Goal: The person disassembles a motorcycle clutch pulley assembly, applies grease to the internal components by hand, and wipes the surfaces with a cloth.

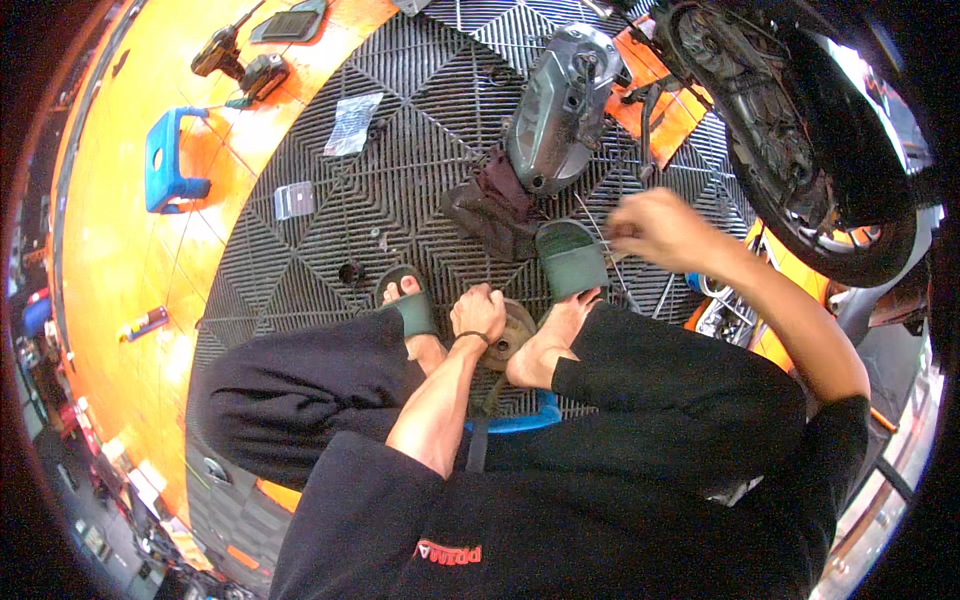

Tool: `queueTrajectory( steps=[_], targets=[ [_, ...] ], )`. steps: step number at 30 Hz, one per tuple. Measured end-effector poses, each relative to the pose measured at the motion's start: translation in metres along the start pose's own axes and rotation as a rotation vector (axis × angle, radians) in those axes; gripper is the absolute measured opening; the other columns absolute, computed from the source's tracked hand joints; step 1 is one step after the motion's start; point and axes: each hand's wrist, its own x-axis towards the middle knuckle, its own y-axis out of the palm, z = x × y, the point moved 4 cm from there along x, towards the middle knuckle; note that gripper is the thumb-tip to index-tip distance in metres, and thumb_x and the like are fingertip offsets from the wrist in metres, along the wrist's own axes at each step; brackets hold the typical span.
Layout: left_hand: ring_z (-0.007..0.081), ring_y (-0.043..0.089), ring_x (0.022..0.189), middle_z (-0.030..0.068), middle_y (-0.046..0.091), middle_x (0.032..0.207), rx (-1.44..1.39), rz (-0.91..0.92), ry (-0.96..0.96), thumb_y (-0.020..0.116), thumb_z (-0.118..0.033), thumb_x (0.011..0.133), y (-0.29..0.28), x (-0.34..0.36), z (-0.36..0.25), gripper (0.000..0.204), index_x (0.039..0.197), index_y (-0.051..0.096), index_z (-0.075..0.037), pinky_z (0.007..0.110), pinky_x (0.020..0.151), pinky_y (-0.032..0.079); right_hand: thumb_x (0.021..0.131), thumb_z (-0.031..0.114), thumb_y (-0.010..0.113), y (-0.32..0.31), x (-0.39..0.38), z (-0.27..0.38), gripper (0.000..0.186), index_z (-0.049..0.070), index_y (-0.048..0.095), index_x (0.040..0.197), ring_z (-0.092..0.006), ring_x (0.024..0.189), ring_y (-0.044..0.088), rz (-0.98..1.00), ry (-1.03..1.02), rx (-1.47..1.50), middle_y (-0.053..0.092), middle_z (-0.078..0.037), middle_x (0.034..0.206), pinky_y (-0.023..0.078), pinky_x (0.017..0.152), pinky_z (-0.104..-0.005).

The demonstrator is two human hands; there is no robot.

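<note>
2 hands split the work: the left hand (pixel 478 312), fingers curled and pressed down, pins a round metal disc (pixel 512 333) on the black grid mat (pixel 330 250) between the feet, while the right hand (pixel 655 228), beyond the disc, pinches something too blurred to identify.

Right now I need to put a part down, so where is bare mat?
Free: the black grid mat between the clear plastic bag, the small clear packet and the left sandal. Crowded: ahead, around the grey engine cover, dark rag and rear wheel.
</note>
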Motion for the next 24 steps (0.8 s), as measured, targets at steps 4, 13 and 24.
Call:
queueTrajectory(
  steps=[4,13,24],
  targets=[
    [0.0462,0.069,0.101,0.0254,0.072,0.112,-0.018,-0.005,-0.017,0.047,-0.036,0.096,-0.006,-0.001,-0.003,0.042,0.101,0.072,-0.002,0.057,0.092,0.053,0.081,0.017,0.077,0.1,0.108,0.001,0.019,0.004,0.079,0.095,-0.0411,0.089,0.074,0.12,0.179,0.08,0.075,-0.023,0.088,0.059,0.085,-0.0504],
    [0.0448,0.069,0.1,0.0228,0.072,0.112,-0.111,0.027,0.014,0.049,-0.037,0.097,-0.002,0.0,0.003,0.043,0.103,0.071,-0.001,0.056,0.09,0.054,0.088,0.018,0.071,0.207,0.1,0.0,0.032,0.004,0.059,0.113,-0.0389,0.098,0.062,-0.565,0.489,-0.235,0.062,-0.018,0.101,0.053,0.084,-0.0499],
    [0.0434,0.07,0.102,0.0253,0.072,0.111,-0.076,0.03,-0.007,0.053,-0.039,0.094,-0.003,-0.001,0.0,0.043,0.102,0.072,-0.002,0.053,0.092,0.055,0.082,0.017,0.076,0.224,0.1,-0.01,0.02,0.005,0.062,0.088,-0.0348,0.09,0.063,-0.618,0.567,-0.261,0.064,-0.014,0.091,0.052,0.084,-0.046]
  ],
)
